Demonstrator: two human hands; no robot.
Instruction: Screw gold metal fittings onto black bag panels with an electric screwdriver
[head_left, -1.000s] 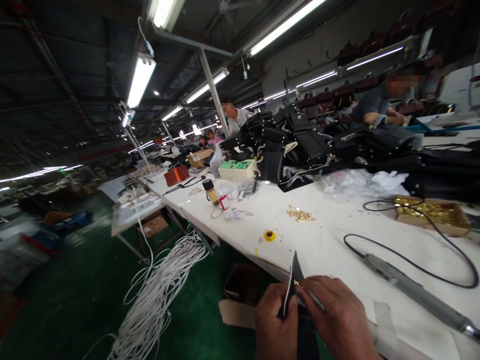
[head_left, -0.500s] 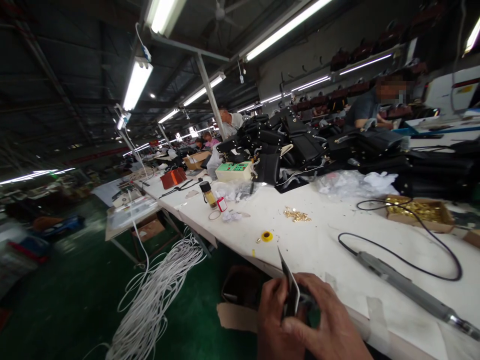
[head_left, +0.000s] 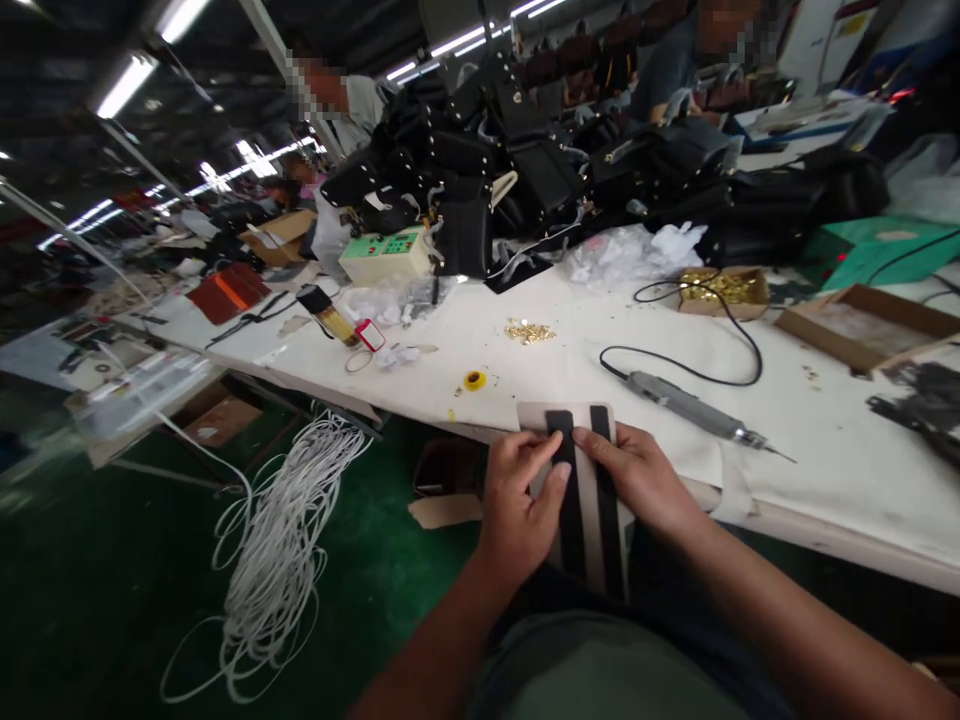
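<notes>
A pale flat panel with two black strips (head_left: 592, 500) is held upright at the table's front edge. My left hand (head_left: 523, 500) is closed on its left side, thumb and forefinger pressed on the left black strip. On the right side, my right hand (head_left: 637, 470) grips the panel, its thumb lying across the front near the top. Beyond the panel lie a yellow roll (head_left: 475, 380) and a small pile of gold metal pieces (head_left: 529, 332). A grey electric screwdriver (head_left: 686, 408) rests to the right.
Black bags (head_left: 465, 225) are heaped at the back beside a green-topped machine (head_left: 386, 255). A box of gold parts (head_left: 724, 290) and a cardboard tray (head_left: 874, 330) stand right. White cable (head_left: 281, 560) lies coiled on the green floor. People are in the background.
The view has tilted down and shifted right. The panel, seen edge-on before, now shows its striped face, and both hands have spread to its two sides.
</notes>
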